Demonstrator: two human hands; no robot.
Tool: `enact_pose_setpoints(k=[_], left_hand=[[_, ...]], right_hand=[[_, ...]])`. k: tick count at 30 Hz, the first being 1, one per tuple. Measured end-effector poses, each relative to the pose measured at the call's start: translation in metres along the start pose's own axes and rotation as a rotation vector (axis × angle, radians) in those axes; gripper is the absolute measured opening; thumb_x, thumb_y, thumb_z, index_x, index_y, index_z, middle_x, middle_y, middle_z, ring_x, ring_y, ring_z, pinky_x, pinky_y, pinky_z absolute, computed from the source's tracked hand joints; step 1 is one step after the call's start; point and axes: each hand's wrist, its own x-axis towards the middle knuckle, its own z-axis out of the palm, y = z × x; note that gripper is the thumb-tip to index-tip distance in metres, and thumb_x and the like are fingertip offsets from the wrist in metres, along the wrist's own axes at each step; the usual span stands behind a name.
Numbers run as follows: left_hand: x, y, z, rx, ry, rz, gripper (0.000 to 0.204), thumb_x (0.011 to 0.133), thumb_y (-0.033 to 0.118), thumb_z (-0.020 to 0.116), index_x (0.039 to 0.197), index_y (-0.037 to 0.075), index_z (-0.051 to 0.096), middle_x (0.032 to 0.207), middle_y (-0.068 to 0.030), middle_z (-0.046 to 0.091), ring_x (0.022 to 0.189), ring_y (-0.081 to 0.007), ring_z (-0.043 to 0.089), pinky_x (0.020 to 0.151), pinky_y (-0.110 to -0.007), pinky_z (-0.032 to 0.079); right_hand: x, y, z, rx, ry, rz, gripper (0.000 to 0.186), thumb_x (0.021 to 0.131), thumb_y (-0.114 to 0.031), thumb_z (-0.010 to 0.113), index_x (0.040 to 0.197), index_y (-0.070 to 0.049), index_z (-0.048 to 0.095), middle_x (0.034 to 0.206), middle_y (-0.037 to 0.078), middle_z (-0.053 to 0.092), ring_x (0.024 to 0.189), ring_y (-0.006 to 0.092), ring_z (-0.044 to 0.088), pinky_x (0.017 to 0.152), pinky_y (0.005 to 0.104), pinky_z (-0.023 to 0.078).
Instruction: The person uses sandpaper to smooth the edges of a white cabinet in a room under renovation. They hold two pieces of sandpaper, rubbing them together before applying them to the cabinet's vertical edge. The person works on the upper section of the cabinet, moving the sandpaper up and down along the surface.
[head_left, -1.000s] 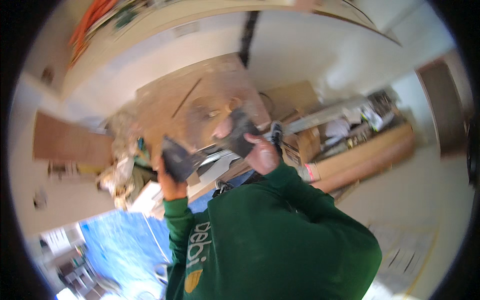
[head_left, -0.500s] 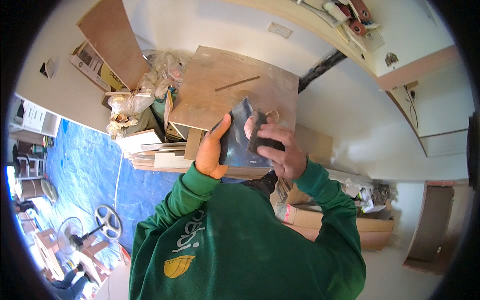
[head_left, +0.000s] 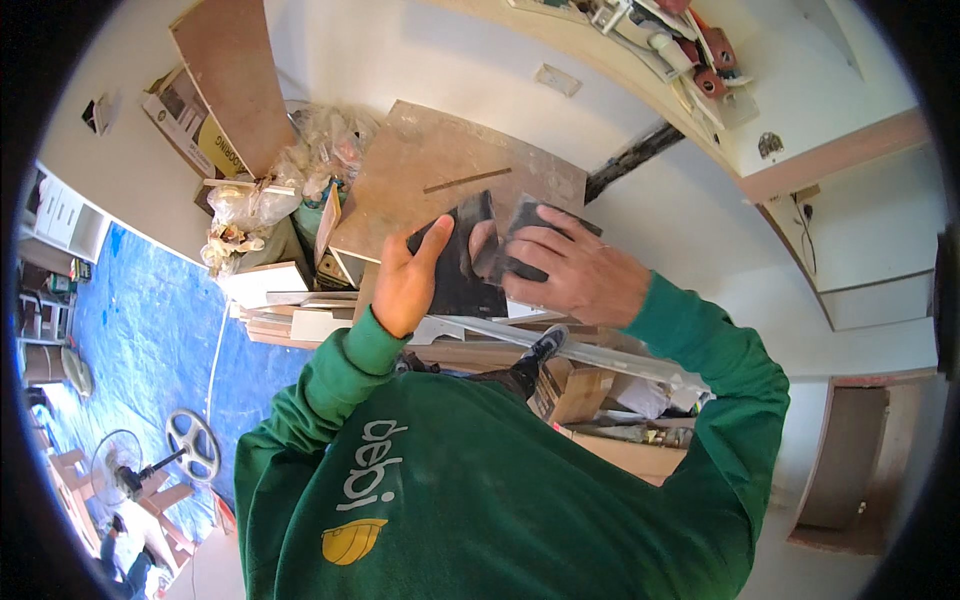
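Note:
My left hand [head_left: 405, 275] is closed on a thin, black, roughly rectangular sheet [head_left: 462, 275], with the thumb lying over its face. The sheet looks like sandpaper, but its surface is too blurred to be sure. Just right of it, my right hand [head_left: 575, 262] grips another dark, flat piece [head_left: 530, 212], its fingers spread over the front. A pinkish patch shows between the two pieces; I cannot tell whether it is a fingertip. Both hands are held over the near edge of a brown wooden board [head_left: 400, 190].
A thin dark strip [head_left: 467, 181] lies on the board. Plastic bags [head_left: 330, 140] and wood offcuts [head_left: 275, 330] crowd its left. Cardboard boxes [head_left: 575, 390] stand near my foot [head_left: 545, 345]. A blue sheet [head_left: 150, 340] covers the floor at left, near a fan [head_left: 120, 465].
My right hand has turned and moved slightly right and up, now with its back showing and fingers over its dark piece. The left hand's sheet has tilted, showing matte black instead of a shiny face.

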Motion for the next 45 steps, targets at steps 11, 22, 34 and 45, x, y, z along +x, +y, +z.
enact_pose_setpoints(k=[11, 22, 34, 45], left_hand=[[-0.014, 0.03, 0.001, 0.124, 0.09, 0.314, 0.033, 0.104, 0.024, 0.059, 0.099, -0.006, 0.07, 0.082, -0.0024, 0.068, 0.073, -0.0075, 0.055, 0.066, -0.026, 0.047], [-0.024, 0.045, -0.013, -0.826, -0.129, -0.138, 0.042, 0.103, 0.033, 0.056, 0.127, -0.001, 0.061, 0.118, -0.0122, 0.069, 0.1, -0.0204, 0.069, 0.089, -0.034, 0.055], [-0.045, 0.009, -0.012, -0.891, 0.014, -0.189, 0.04, 0.104, 0.035, 0.056, 0.125, 0.001, 0.062, 0.115, -0.0099, 0.07, 0.102, -0.0195, 0.069, 0.092, -0.035, 0.055], [-0.031, 0.003, 0.008, -0.968, 0.327, 0.059, 0.051, 0.105, 0.046, 0.05, 0.132, 0.004, 0.057, 0.127, -0.008, 0.065, 0.111, -0.0206, 0.065, 0.098, -0.036, 0.052]], right_hand=[[0.032, -0.011, -0.047, -0.102, 0.044, -0.003, 0.03, 0.084, -0.013, 0.061, 0.114, -0.013, 0.063, 0.125, 0.012, 0.057, 0.124, 0.0303, 0.055, 0.114, 0.0537, 0.038], [0.025, -0.046, -0.045, 0.093, 0.467, -0.071, 0.032, 0.086, -0.015, 0.069, 0.116, -0.018, 0.061, 0.125, 0.011, 0.057, 0.121, 0.0303, 0.057, 0.108, 0.0552, 0.046], [0.01, 0.006, 0.028, -0.019, 0.439, 0.076, 0.041, 0.082, -0.006, 0.065, 0.122, -0.015, 0.061, 0.132, 0.012, 0.055, 0.125, 0.0333, 0.052, 0.111, 0.0545, 0.041], [0.038, -0.035, 0.046, 1.015, 1.316, 0.607, 0.044, 0.106, -0.021, 0.05, 0.138, 0.009, 0.051, 0.132, 0.018, 0.06, 0.118, 0.0208, 0.057, 0.104, 0.0339, 0.043]])
